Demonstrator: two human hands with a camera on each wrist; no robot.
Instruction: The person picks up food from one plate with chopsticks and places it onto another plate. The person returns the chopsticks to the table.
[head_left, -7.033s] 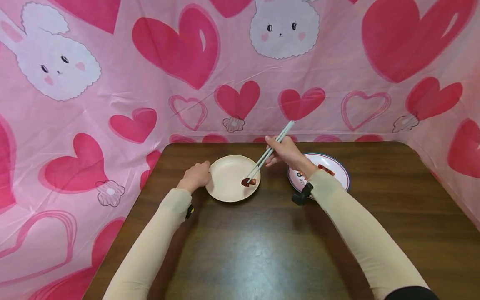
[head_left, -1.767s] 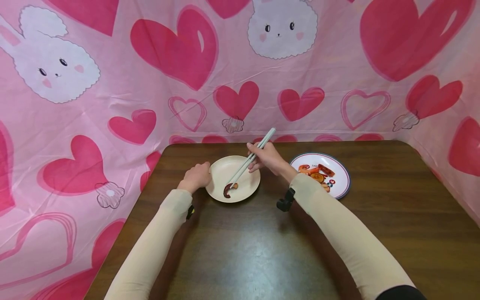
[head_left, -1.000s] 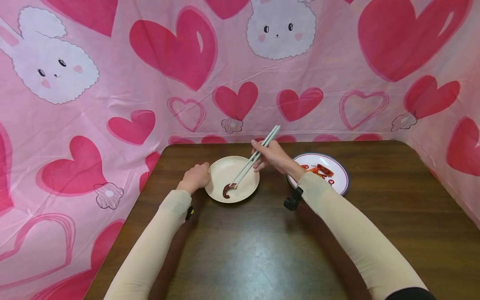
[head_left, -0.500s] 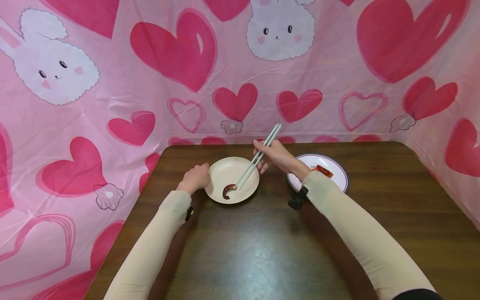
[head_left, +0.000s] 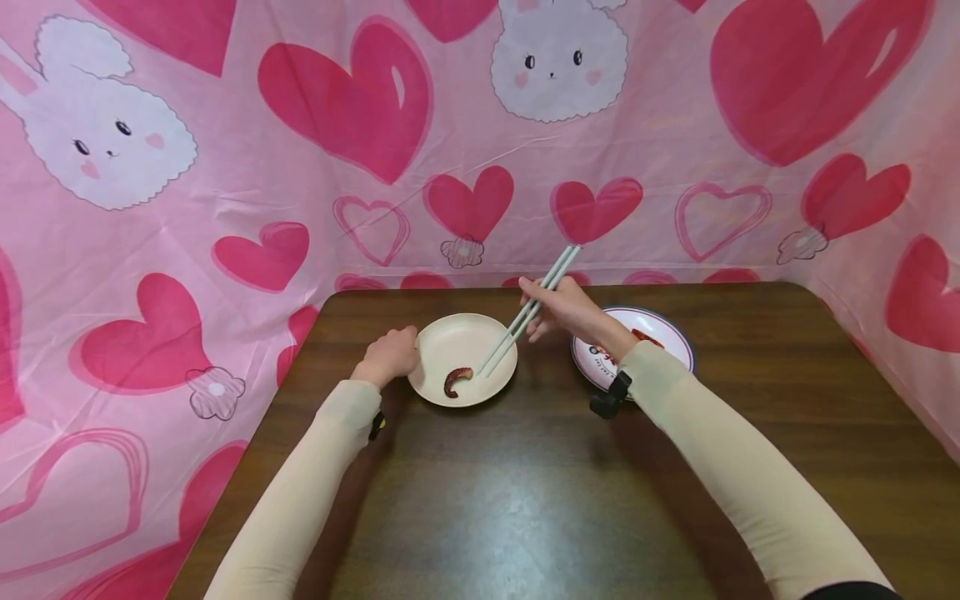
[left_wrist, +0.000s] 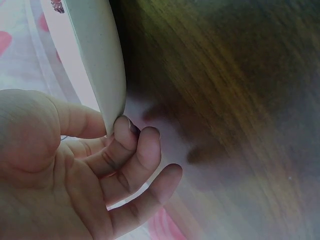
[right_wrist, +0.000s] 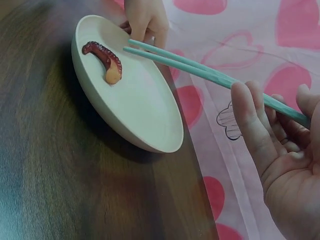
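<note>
The octopus tentacle (head_left: 458, 382), dark red with suckers and a tan end, is lying curled like a hook on the near side of the cream plate (head_left: 452, 343), with neither hand touching it. The person's right hand (head_left: 566, 308) is gripping a pair of pale green chopsticks (right_wrist: 200, 73), its fingers bending round the shafts, and the lower tips are hanging over the plate just beside the tentacle, slightly parted and pinching nothing. At the plate's left edge, the left hand (head_left: 392, 354) is pinching the rim between thumb and forefinger, while its other fingers are curling loosely below.

Beyond the fingers, pale sleeves (head_left: 705, 442) are covering both forearms, and a small black device (head_left: 611, 397) is sitting at the right wrist. Under that right forearm, a white plate (head_left: 678, 346) with a blue edge and a thin red ring is resting to the right of the cream one, partly hidden; a reddish-brown strip (head_left: 647, 337) is showing on its far side. Both plates are standing near the far edge of the brown wood-grain table (head_left: 480, 492). Behind it all, a pink cloth (head_left: 465, 133) is hanging, printed with red hearts and white bunny faces.
</note>
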